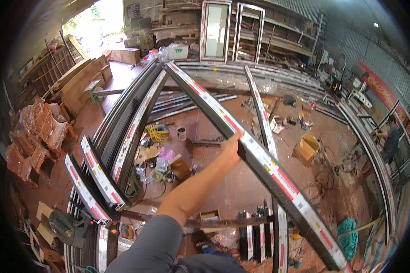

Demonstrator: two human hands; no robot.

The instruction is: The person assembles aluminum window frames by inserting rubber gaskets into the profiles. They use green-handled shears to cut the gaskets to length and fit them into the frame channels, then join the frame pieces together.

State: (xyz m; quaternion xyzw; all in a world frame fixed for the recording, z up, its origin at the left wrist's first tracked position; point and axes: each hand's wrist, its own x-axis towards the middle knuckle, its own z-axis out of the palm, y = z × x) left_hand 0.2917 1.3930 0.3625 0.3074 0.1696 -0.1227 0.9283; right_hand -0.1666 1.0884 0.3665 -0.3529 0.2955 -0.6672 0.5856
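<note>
My left hand (pixel 231 149) is closed around the edge of a long dark metal profile (pixel 259 157). White and red protective film covers the profile's upper face. It runs slantwise from the far middle to the lower right, crossing over another long film-covered profile (pixel 258 104). The fingers under the profile are hidden. My right hand is not in view. Left of my arm, two short profile pieces, one (pixel 100 168) beside the other (pixel 86 189), lie on a stack of long dark profiles (pixel 118 113). Several short cut pieces (pixel 255 236) stand near my legs.
A crossbar (pixel 200 223) runs in front of me. On the floor are a coil of yellow cord (pixel 156 133), a bucket (pixel 181 133) and an opened cardboard box (pixel 308 145). Framed panels (pixel 215 32) stand at the back. Another person (pixel 390 139) is at the far right.
</note>
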